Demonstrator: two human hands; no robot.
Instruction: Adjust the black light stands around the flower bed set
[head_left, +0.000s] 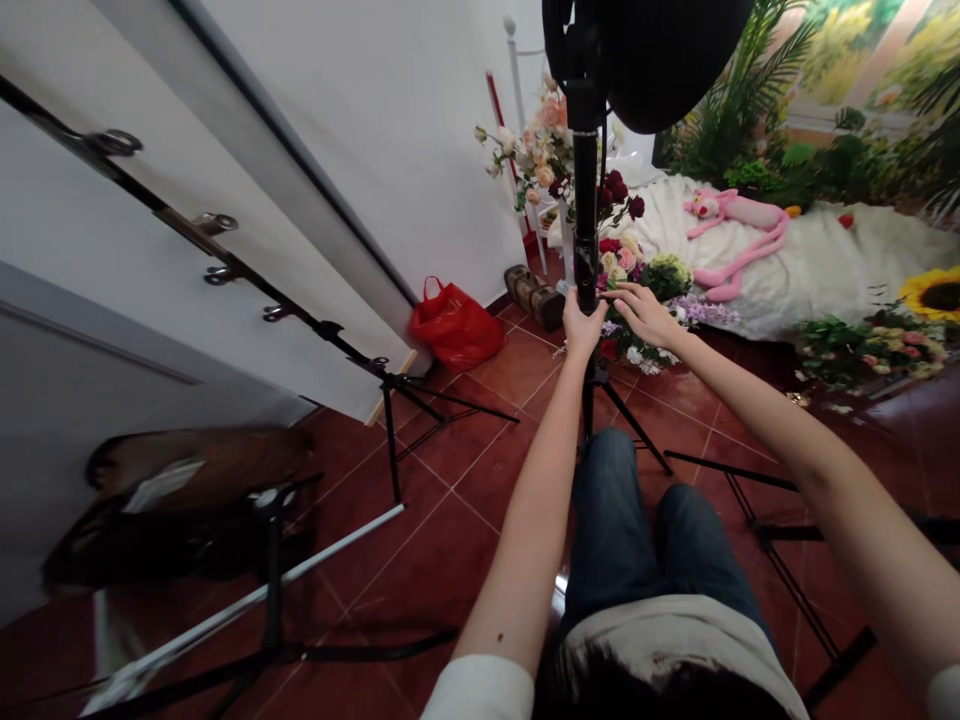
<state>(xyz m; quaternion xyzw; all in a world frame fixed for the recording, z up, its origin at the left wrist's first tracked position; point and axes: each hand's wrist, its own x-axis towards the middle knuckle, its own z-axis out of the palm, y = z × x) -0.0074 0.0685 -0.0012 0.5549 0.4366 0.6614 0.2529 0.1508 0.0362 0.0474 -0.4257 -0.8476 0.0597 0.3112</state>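
A black light stand (585, 190) rises upright in front of me, with a big dark lamp head (660, 60) at its top. Around the stand's pole, at about knee height, my left hand (583, 322) is closed. My right hand (643, 312) is beside the pole, its fingers stretched out and the tips close to or touching it near my left thumb. Whether the right fingers press on anything there is too small to tell. A thin cable hangs along the upper pole. The stand's legs (634, 425) spread on the floor past my knees.
A red plastic bag (457, 328) and a camouflage roll (534, 297) lie by the wall. Other tripod legs (780, 530) stand at right and left (274, 590). A white pole (330, 550) crosses the floor. Flowers (555, 150) and a pink plush toy (742, 215) are behind.
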